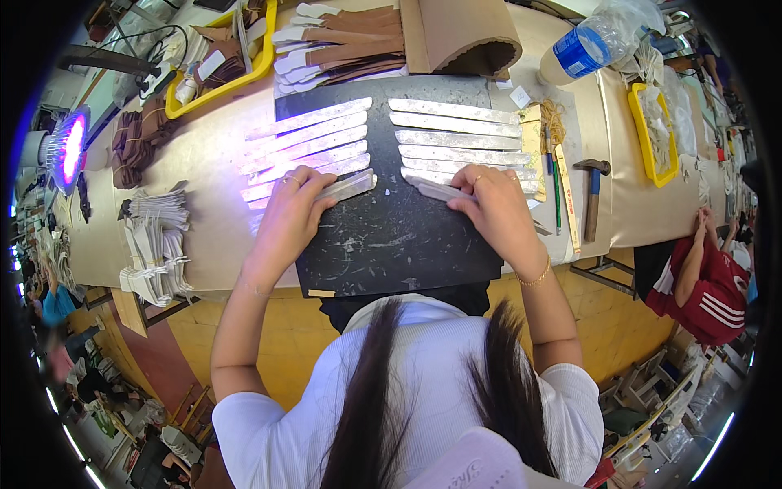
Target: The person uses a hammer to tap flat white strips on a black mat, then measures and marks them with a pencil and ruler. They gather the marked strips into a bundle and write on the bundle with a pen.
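My left hand [295, 213] pinches a small stack of pale flat strips [350, 187] with rounded ends, thumb on the near side. Opposite it, my right hand [498, 213] grips a similar stack of strips [436, 189]. Both stacks rest low on a scuffed black board [391, 244]. Beyond my hands, several more mottled, whitish strips lie fanned in two columns, a left row [314, 138] and a right row [456, 137], their rounded ends facing each other across a gap. Purple-white light falls on the left row. My fingers partly hide the held strips.
A hammer [593, 196], a green pencil [557, 200] and a ruler [568, 200] lie to the right. Brown and white strips [342, 49] and a cardboard roll [464, 37] stand behind. White bundles [155, 244], a yellow tray [265, 61] and a glowing lamp [72, 151] are left.
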Motion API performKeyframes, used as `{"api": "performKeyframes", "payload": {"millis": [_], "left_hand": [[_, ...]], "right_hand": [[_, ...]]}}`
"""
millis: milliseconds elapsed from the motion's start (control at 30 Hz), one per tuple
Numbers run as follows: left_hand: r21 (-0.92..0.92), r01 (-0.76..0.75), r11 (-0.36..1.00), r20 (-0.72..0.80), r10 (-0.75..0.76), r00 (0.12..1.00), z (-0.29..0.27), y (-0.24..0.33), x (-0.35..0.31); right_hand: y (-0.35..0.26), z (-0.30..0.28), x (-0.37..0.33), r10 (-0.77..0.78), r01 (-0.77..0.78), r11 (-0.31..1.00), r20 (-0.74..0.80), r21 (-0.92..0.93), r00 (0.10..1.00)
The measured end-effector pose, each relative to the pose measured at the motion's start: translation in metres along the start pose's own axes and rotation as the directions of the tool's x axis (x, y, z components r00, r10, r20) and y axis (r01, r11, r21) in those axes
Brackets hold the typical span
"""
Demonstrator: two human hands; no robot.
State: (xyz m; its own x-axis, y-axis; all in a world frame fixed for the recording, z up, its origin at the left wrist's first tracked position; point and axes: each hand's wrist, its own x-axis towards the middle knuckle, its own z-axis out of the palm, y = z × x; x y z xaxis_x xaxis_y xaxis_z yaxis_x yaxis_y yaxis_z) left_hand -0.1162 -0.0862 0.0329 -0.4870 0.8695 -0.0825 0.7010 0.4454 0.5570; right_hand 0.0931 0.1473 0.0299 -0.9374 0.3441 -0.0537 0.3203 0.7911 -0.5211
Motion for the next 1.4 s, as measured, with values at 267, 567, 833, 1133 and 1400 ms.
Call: {"api": "performKeyframes", "payload": {"millis": [267,567,833,1133,1400], "left_hand": [[-0.050,0.028,0.998,0.086,-0.024,0.996,-0.005,0.010,-0.003],[0.027,-0.095,0.995,-0.076,0.097,0.992,0.000,-0.009,0.013],[-0.117,0.056,0.992,0.006,-0.056,0.998,-0.002,-0.011,0.021],[-0.074,0.033,0.997,0.039,-0.030,0.999,-0.004,-0.004,0.016],[-0.115,0.023,0.993,0.085,-0.014,0.996,-0.005,0.000,0.014]], "right_hand": [[0.004,0.001,0.004,-0.067,0.064,0.996,-0.046,-0.060,0.997],[0.000,0.003,0.002,-0.083,0.085,0.995,-0.053,0.046,0.995],[-0.004,-0.002,-0.001,-0.058,0.054,0.995,0.046,0.083,0.997],[0.013,-0.007,0.026,-0.148,0.152,0.988,-0.110,0.022,0.983],[0.006,0.002,0.017,-0.124,0.130,0.986,-0.059,0.105,0.991]]}}
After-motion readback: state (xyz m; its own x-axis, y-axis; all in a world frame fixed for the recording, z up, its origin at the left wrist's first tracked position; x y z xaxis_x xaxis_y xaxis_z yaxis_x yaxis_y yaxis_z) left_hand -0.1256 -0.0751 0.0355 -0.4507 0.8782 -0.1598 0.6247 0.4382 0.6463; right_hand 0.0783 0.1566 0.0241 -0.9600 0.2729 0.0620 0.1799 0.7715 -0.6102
